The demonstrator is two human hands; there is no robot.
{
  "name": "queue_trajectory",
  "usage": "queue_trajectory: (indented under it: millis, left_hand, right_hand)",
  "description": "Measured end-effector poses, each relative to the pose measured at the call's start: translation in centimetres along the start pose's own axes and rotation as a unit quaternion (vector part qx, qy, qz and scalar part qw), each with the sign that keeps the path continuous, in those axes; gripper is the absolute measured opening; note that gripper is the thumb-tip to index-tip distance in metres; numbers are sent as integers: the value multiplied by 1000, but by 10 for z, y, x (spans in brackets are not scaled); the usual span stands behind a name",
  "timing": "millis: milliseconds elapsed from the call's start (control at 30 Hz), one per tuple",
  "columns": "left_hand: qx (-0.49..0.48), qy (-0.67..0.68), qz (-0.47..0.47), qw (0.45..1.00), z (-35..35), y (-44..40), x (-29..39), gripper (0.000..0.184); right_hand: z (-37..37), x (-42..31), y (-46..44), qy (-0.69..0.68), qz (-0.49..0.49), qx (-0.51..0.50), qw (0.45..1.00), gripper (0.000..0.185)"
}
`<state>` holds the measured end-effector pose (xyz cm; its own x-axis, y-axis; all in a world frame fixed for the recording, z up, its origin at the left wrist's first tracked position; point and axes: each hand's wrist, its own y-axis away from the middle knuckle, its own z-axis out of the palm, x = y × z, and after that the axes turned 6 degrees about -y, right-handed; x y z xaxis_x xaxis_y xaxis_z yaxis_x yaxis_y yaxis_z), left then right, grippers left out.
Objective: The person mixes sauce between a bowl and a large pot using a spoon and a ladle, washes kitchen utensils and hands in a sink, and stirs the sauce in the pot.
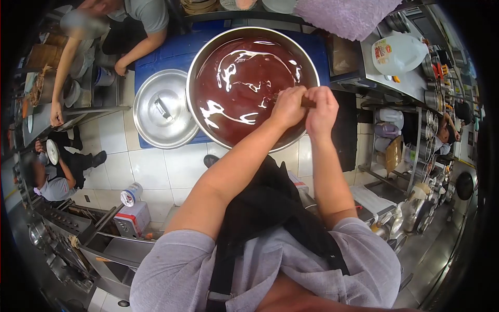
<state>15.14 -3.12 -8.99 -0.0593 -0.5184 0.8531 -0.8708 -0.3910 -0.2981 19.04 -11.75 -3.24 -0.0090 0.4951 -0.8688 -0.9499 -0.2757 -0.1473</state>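
Note:
A large steel pot (191, 83) holds dark red liquid (249, 93) with shiny ripples across its surface. Over the pot's right side, my left hand (289, 107) and my right hand (320, 110) are closed side by side around a brown handle (307, 102). My left hand is over the liquid, my right hand by the rim. Whatever the handle leads to in the liquid cannot be made out. Beside the pot on the left lies a round metal lid (156, 122) with a handle on top.
Blue surface (150, 57) under the pot. Purple cloth (348, 15) and a clear jug (397, 54) at upper right. Two other people (148, 21) (57, 182) on the left, the lower one holding a white round item (52, 152). A tub (131, 194) at lower left; shelves (416, 145) at right.

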Motion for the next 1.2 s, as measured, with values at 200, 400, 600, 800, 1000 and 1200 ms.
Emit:
queue_trajectory:
  millis: [200,400,600,800,1000,1200]
  left_hand:
    - [-86,16,-56,995,8,10,-3,29]
    - [-41,-25,-4,999,-26,25,6,65]
    - [4,48,-117,992,-197,79,21,56]
    - [198,21,-226,954,-332,221,-30,42]
    - [239,-87,-378,890,-386,393,-59,37]
    - [223,-26,-483,846,-379,526,-92,35]
  right_hand:
    - [20,-74,-24,691,136,-339,624,27]
    - [61,-66,-36,824,184,-428,322,41]
    - [54,-17,-21,823,149,-504,216,41]
    - [41,0,-3,828,169,-486,221,37]
    - [54,-9,29,824,138,-490,250,26]
    - [56,-64,40,820,224,-442,288,32]
